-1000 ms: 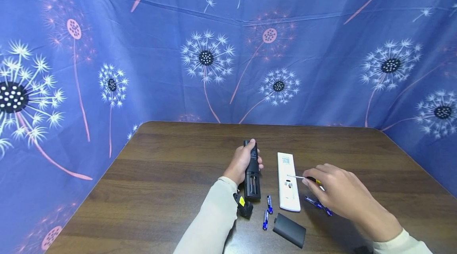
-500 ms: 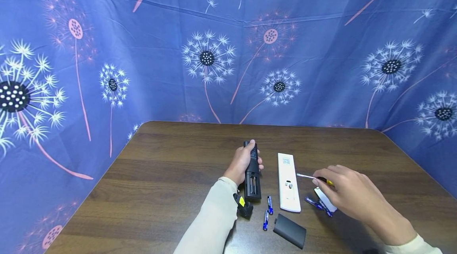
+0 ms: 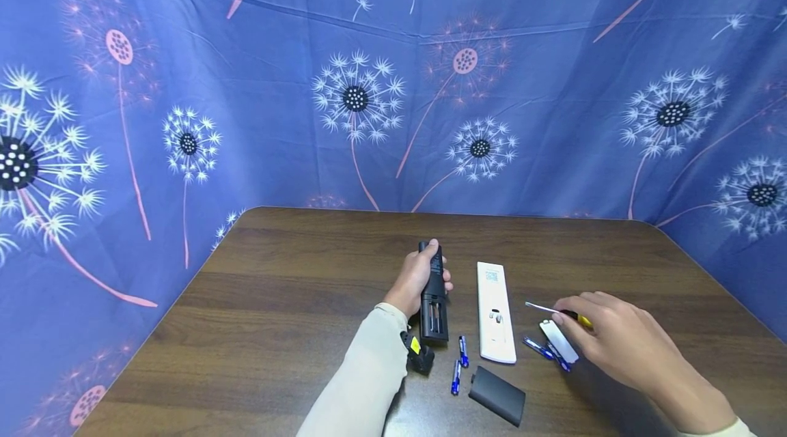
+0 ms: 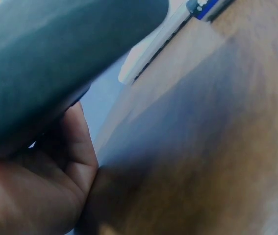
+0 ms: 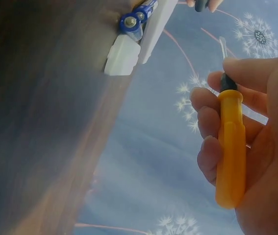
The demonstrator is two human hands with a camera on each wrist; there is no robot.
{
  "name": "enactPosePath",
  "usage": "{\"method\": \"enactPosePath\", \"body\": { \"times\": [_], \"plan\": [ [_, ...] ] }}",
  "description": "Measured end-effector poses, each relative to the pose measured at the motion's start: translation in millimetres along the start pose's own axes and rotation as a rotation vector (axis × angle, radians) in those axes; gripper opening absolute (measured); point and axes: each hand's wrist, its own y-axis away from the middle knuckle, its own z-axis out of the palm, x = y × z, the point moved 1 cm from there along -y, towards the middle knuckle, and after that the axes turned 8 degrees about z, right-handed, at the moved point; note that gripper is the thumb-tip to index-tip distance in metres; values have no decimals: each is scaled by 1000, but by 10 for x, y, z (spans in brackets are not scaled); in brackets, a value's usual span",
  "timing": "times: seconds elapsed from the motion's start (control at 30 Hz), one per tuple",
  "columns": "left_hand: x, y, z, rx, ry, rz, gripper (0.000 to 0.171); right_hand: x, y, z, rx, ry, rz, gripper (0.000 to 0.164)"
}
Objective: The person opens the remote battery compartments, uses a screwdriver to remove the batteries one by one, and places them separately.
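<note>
My left hand (image 3: 413, 285) grips a black remote control (image 3: 435, 321), its back up and its battery bay uncovered at the near end. In the left wrist view the remote's dark body (image 4: 65, 63) fills the upper left. My right hand (image 3: 627, 334) holds a screwdriver (image 5: 232, 147) by its yellow handle, fingers curled round it, thumb near the shaft. Its metal shaft points left, toward a white remote control (image 3: 496, 341) lying on the table between the hands. Below the screwdriver's tip lie a white battery cover (image 3: 559, 341) and blue batteries (image 3: 537, 347).
Two more blue batteries, one farther (image 3: 464, 351) and one nearer (image 3: 456, 377), lie between the remotes at the front. A dark rectangular cover (image 3: 496, 396) lies beside them. A blue dandelion-print cloth (image 3: 393, 82) hangs behind the wooden table (image 3: 295, 300).
My right hand has drawn the screwdriver rightward, off the white remote. The white battery cover, hidden behind that hand before, now shows. My left hand keeps its hold on the black remote.
</note>
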Motion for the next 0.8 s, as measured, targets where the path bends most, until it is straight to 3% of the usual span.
{"method": "enactPosePath", "body": {
  "times": [0.8],
  "plan": [
    [-14, -16, -23, 5, -12, -2, 60, 222, 113, -93, 35, -25, 36, 16]
  ]
}}
